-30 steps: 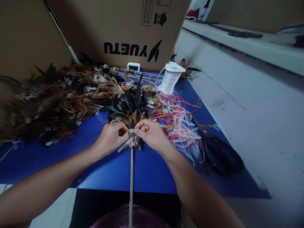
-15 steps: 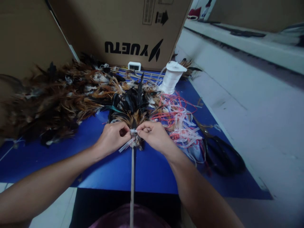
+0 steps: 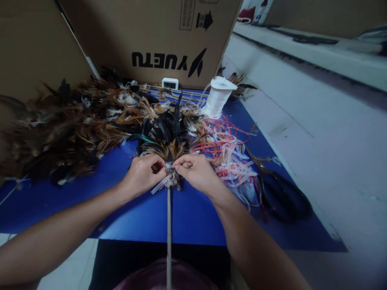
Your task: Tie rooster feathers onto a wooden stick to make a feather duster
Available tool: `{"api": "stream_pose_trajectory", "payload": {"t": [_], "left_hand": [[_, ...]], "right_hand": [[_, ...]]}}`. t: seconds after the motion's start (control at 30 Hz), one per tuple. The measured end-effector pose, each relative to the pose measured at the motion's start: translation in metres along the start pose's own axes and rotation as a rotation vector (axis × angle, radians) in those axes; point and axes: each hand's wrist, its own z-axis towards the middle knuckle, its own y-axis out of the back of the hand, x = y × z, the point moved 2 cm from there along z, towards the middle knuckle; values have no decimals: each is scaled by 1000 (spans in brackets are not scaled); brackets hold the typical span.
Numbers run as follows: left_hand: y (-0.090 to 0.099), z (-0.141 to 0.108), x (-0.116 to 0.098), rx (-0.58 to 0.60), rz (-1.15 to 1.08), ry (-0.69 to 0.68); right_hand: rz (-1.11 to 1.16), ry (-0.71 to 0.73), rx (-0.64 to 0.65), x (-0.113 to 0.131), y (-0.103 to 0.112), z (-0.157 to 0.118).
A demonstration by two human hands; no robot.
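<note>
A thin wooden stick point(image 3: 168, 225) runs from my lap up to a bunch of black and brown feathers point(image 3: 165, 135) bound at its top. My left hand point(image 3: 142, 174) and my right hand point(image 3: 195, 171) meet at the feather base, each pinching a clear plastic strip point(image 3: 159, 184) wrapped around it. A loose end of the strip hangs down to the left of the stick. Both hands are closed tight against the binding.
Loose brown feathers point(image 3: 60, 129) are heaped on the blue mat point(image 3: 127, 209) at left. A white spool point(image 3: 217, 98), red and clear strips point(image 3: 229, 153) and black scissors point(image 3: 284, 193) lie at right. A cardboard box point(image 3: 151, 40) stands behind.
My hands have stayed at the binding; the fingers have shifted slightly on the strip. The view moved a little.
</note>
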Motion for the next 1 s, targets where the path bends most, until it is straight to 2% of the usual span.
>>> {"api": "stream_pose_trajectory", "payload": {"t": [0.4, 0.63, 0.83, 1.0], "left_hand": [[2, 0, -2, 1, -21, 3], [-2, -2, 2, 55, -156, 73], [-1, -2, 0, 43, -107, -1], [2, 0, -4, 36, -96, -12]], "right_hand": [[-8, 2, 15, 1, 0, 0], [1, 43, -19, 1, 0, 1], [66, 85, -15, -2, -2, 2], [87, 102, -14, -3, -3, 3]]}}
